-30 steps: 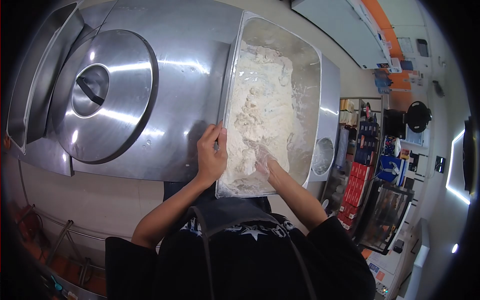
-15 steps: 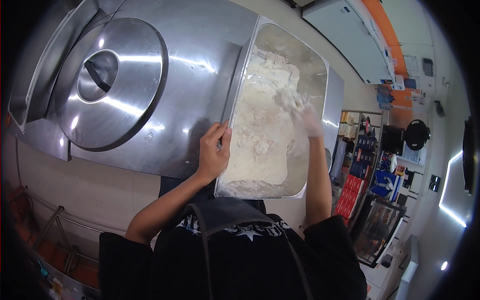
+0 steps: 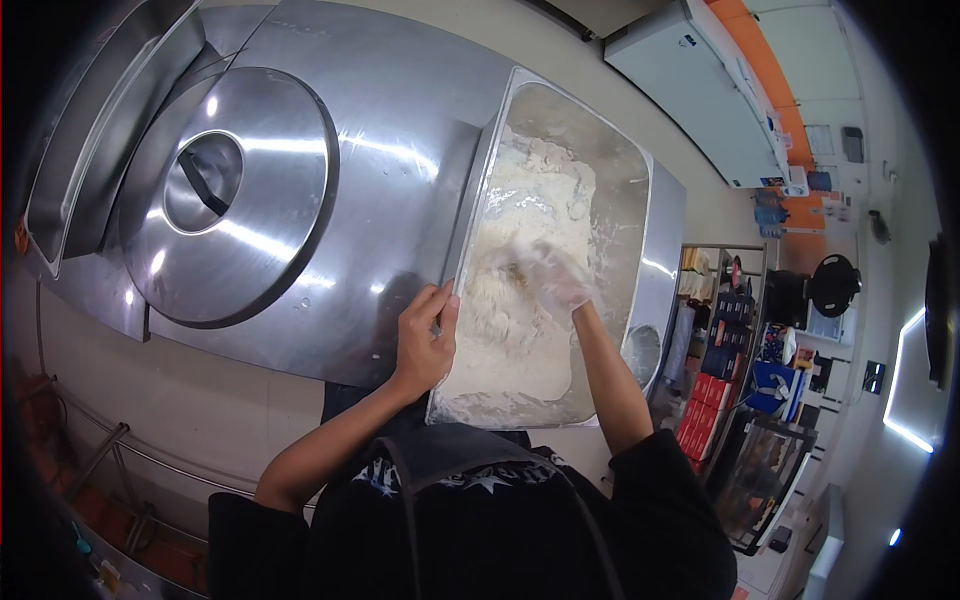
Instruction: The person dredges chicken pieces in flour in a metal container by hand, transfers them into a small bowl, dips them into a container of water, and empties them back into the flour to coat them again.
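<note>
A deep rectangular metal pan (image 3: 622, 262) holds a wide bed of pale flour (image 3: 510, 365), lumpy and uneven across its middle. My left hand (image 3: 425, 340) is closed around the pan's left rim, thumb and fingers pinching the edge. Flour coats my right hand (image 3: 558, 282), which seems to wear a thin clear glove. It reaches over the right side into the middle of the flour. Motion smears its fingers, and a brownish patch shows beside them. Whether they hold anything I cannot make out.
Left of the pan, a round steel lid (image 3: 285, 180) with a black handle lies on the steel worktable (image 3: 390, 210). Another deep metal pan (image 3: 105, 130) stands at the far left. A small round clear container (image 3: 642, 350) sits right of the flour pan. Shelves with boxes (image 3: 705, 405) stand farther right.
My right hand has moved left and nearer to me, from the flour's right edge to its middle. My left hand keeps its grip on the rim. The whole view has shifted slightly.
</note>
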Demonstrator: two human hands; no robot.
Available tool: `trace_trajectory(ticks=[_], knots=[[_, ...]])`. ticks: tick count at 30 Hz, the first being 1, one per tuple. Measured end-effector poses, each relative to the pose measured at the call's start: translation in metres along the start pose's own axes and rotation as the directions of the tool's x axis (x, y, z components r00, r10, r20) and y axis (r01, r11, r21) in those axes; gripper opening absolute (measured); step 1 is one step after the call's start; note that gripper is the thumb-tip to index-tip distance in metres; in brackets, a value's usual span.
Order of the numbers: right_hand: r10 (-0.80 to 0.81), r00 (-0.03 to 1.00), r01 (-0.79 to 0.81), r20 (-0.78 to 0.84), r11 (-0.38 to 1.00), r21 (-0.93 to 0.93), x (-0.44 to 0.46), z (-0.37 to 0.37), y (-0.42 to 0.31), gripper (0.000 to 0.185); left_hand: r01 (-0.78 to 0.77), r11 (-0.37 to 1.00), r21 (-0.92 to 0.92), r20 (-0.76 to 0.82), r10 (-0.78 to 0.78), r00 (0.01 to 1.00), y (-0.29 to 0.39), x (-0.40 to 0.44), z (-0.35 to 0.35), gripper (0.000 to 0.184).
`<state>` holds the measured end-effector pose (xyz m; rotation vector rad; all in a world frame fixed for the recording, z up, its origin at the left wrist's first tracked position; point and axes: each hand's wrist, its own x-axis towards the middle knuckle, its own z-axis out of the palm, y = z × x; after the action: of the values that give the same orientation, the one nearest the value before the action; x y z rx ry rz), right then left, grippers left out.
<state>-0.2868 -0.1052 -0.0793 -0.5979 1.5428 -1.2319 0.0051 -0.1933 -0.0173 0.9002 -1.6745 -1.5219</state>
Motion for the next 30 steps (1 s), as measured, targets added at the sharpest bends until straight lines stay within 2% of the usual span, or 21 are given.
trace_trajectory(ticks=[2,3,5,7,8,9,10,12,15,17,18,20,21,22,24,26,27,28,30], knots=[[0.008,0.983,-0.002,-0.184,0.999,0.033,0.020,-0.028,0.018,0.033,0.004,1.000,0.006,-0.003,-0.004,1.000,0.000,0.001,0.001,0.025],[-0.040,0.988,0.020,-0.146,0.991,-0.135,0.029,-0.026,0.013,0.035,0.007,1.000,0.013,0.001,-0.007,1.000,0.000,0.000,0.001,0.025],[-0.119,0.992,0.084,-0.051,0.889,-0.450,0.043,-0.011,-0.006,0.040,0.001,1.000,0.030,0.003,-0.001,1.000,0.000,0.000,0.001,0.025],[0.036,0.999,-0.046,-0.029,0.671,-0.740,0.037,0.041,-0.049,0.042,0.004,0.999,0.045,0.005,-0.004,1.000,-0.001,0.002,0.000,0.026],[0.211,0.972,-0.192,-0.098,0.485,-0.853,0.024,0.077,-0.069,0.043,0.015,0.999,0.050,0.004,-0.015,1.000,-0.001,0.002,0.000,0.026],[-0.031,0.984,0.158,0.173,0.587,-0.794,0.016,0.078,-0.042,0.044,0.029,0.998,0.054,0.010,-0.030,1.000,-0.001,-0.001,0.000,0.026],[-0.294,0.870,0.491,0.396,0.590,-0.640,0.007,0.076,-0.018,0.047,0.035,0.998,0.052,0.005,-0.035,0.999,-0.001,-0.002,0.000,0.027],[-0.227,0.927,0.342,0.299,0.838,-0.425,-0.027,0.080,-0.004,0.050,0.039,0.998,0.043,0.000,-0.039,0.999,-0.002,-0.001,0.002,0.027],[-0.098,0.965,0.148,0.245,0.969,-0.197,-0.093,0.084,0.008,0.052,0.019,0.998,0.059,0.002,-0.019,1.000,-0.006,-0.001,0.003,0.028],[0.094,0.975,-0.011,0.203,0.927,-0.374,-0.116,0.067,-0.002,0.050,0.025,0.998,0.049,0.003,-0.025,1.000,-0.007,-0.003,0.003,0.028],[0.233,0.962,-0.112,0.139,0.808,-0.578,-0.121,0.049,-0.013,0.048,0.027,0.999,0.044,-0.008,-0.027,1.000,-0.007,-0.002,0.004,0.029],[0.137,0.981,-0.189,-0.135,0.561,-0.806,-0.122,-0.017,0.013,0.043,0.010,0.999,0.031,-0.022,-0.009,1.000,-0.007,0.000,0.005,0.029],[-0.102,0.951,-0.209,-0.292,0.483,-0.850,-0.109,-0.055,0.058,0.042,0.005,1.000,0.029,-0.016,-0.004,1.000,-0.006,-0.002,0.004,0.029],[-0.194,0.964,-0.046,-0.181,0.551,-0.833,-0.079,-0.066,0.067,0.038,0.012,0.999,0.032,-0.013,-0.012,1.000,-0.006,-0.002,0.003,0.029],[-0.023,0.983,-0.124,-0.182,0.647,-0.752,-0.034,-0.040,0.028,0.033,0.021,0.999,0.033,-0.007,-0.021,1.000,-0.006,-0.002,0.004,0.029],[0.219,0.957,-0.288,-0.192,0.802,-0.523,-0.017,0.018,0.000,0.033,0.018,0.999,0.041,-0.004,-0.018,1.000,-0.006,-0.001,0.004,0.029],[0.171,0.977,-0.204,-0.130,0.925,-0.321,-0.021,0.031,0.023,0.035,0.020,0.999,0.047,-0.004,-0.019,1.000,-0.006,-0.002,0.003,0.028],[0.109,0.991,-0.117,-0.079,0.988,-0.098,-0.030,0.045,0.027,0.038,0.006,0.999,0.039,-0.011,-0.006,1.000,-0.005,-0.001,0.004,0.028],[0.165,0.969,-0.159,0.184,0.986,-0.050,-0.062,0.056,0.002,0.048,-0.023,0.999,0.022,-0.026,0.024,0.999,-0.006,-0.002,0.004,0.028]])
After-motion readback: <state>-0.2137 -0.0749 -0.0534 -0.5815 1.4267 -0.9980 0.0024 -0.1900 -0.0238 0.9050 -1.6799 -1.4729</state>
